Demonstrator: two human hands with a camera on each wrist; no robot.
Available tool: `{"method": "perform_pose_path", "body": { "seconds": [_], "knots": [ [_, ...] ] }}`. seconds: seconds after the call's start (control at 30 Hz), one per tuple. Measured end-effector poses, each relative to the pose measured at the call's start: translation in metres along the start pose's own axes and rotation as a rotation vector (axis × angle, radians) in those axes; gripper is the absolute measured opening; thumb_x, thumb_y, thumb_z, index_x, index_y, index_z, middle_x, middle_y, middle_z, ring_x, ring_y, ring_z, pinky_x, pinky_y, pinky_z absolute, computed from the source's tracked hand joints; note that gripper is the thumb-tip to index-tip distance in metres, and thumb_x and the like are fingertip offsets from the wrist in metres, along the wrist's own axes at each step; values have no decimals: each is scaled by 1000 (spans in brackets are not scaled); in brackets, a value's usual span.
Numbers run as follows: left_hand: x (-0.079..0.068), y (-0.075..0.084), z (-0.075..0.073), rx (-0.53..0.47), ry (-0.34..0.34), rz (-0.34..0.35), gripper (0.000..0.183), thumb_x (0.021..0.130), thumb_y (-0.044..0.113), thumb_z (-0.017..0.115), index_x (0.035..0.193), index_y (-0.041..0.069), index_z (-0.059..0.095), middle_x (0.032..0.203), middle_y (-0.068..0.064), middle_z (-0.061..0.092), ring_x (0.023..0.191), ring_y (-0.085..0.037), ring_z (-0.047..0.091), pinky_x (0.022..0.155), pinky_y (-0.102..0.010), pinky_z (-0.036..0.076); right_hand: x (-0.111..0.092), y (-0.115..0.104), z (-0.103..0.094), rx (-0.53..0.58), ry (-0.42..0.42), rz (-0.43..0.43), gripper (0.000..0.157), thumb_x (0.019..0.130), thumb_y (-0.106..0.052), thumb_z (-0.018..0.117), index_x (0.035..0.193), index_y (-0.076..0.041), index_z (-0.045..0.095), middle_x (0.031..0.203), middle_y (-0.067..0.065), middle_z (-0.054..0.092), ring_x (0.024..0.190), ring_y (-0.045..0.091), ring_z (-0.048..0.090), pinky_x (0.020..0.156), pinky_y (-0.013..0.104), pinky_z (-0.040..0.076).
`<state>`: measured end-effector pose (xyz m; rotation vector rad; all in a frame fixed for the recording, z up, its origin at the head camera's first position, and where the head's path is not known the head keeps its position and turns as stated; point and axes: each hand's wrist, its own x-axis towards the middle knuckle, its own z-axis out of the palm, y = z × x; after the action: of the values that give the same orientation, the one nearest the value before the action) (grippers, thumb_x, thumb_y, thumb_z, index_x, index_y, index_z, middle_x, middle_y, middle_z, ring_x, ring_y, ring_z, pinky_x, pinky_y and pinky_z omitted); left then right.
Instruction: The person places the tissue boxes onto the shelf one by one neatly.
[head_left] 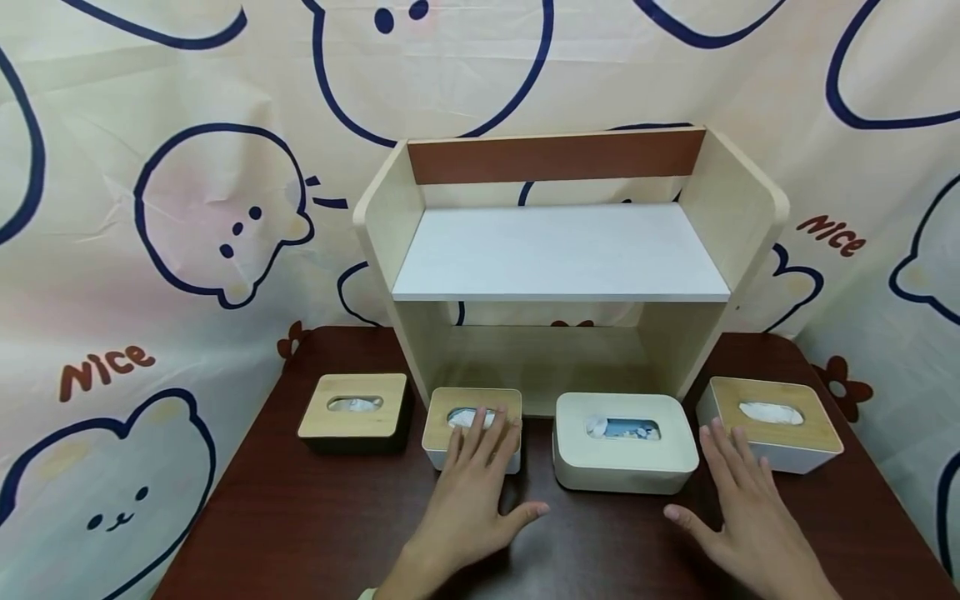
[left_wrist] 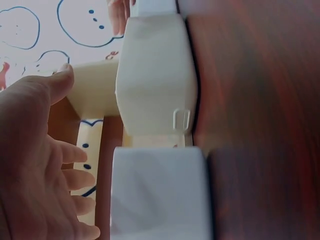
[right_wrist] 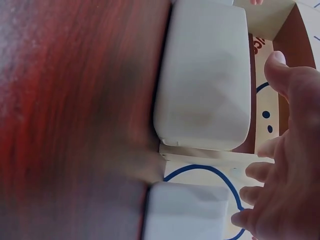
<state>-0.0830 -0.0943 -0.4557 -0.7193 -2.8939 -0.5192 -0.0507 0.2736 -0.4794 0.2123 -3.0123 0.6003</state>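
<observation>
Near centre: left hand [head_left: 472, 504], spread, over small wood-topped white tissue box [head_left: 474, 397] | right hand [head_left: 746, 508], spread, cream rounded-rectangular box [head_left: 626, 467] to its left

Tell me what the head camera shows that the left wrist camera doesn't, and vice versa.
Only head: the dark-sided box and tissues in slots.

Only left wrist: a small rectangular outline on one end of the large white box.

Both: that box, the left hand, shelf unit and table.
</observation>
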Motion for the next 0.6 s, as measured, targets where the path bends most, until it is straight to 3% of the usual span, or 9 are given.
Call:
{"method": "perform_pose_path", "body": {
  "seconds": [0.2, 0.3, 0.43, 0.6],
  "knots": [
    [3, 10, 6, -16, -12, 34, 99, 99, 81, 48, 172, 16, 28, 181, -8, 19, 169, -34, 14, 133, -64, 24, -1, -3, 4, 39, -8, 5, 115, 97, -60, 73, 174, -12, 2, 181, 23, 3, 169, 39, -10, 134, 63, -10],
    [4, 14, 8, -25, -13, 51, 97, 100, 79, 47, 171, 15, 29, 181, -9, 20, 169, -34, 15, 134, -60, 25, 1, -4, 3, 55, -46, 34, 116, 97, -63, 71, 174, -14, 1, 182, 20, 2, 169, 39, -7, 132, 72, 5],
    [4, 20, 10, -80, -17, 67, 96, 102, 76, 47, 171, 14, 29, 180, -9, 22, 168, -34, 17, 133, -56, 28, 2, -5, 3, 44, -70, 61, 116, 97, -67, 69, 174, -16, -1, 182, 18, 2, 168, 42, 1, 116, 82, 31],
    [4, 27, 15, -170, -29, 77, 94, 103, 71, 51, 173, 14, 24, 181, -8, 20, 168, -34, 20, 130, -55, 35, 4, -5, 4, 47, -81, 91, 113, 100, -66, 66, 174, -15, -3, 181, 22, 3, 165, 49, 11, 111, 83, 36]
  ]
}}
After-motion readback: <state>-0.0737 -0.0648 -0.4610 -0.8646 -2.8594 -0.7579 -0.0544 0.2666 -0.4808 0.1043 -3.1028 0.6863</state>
